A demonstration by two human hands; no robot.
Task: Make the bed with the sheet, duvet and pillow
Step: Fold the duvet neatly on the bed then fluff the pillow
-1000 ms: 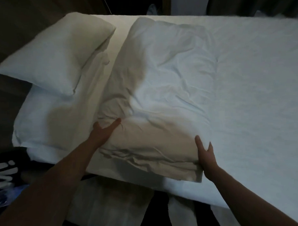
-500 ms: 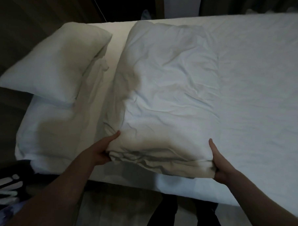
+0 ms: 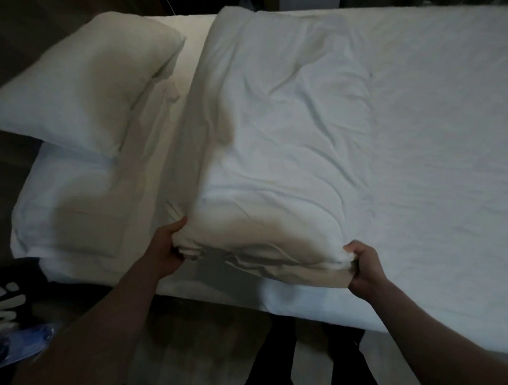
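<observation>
Hands [image 3: 165, 248] now gripping, crumpled white duvet [image 3: 274, 150]

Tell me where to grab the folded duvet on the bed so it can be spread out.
Grip the duvet at the two ends of its near folded edge, coming from the bedside. The layers stack there within reach; the left hand and right hand already hold those spots.

Beside my bed

A dark cloth with white lettering [image 3: 4, 302] lies on the wooden floor [image 3: 195, 340], just above a blue object [image 3: 18, 345].
</observation>
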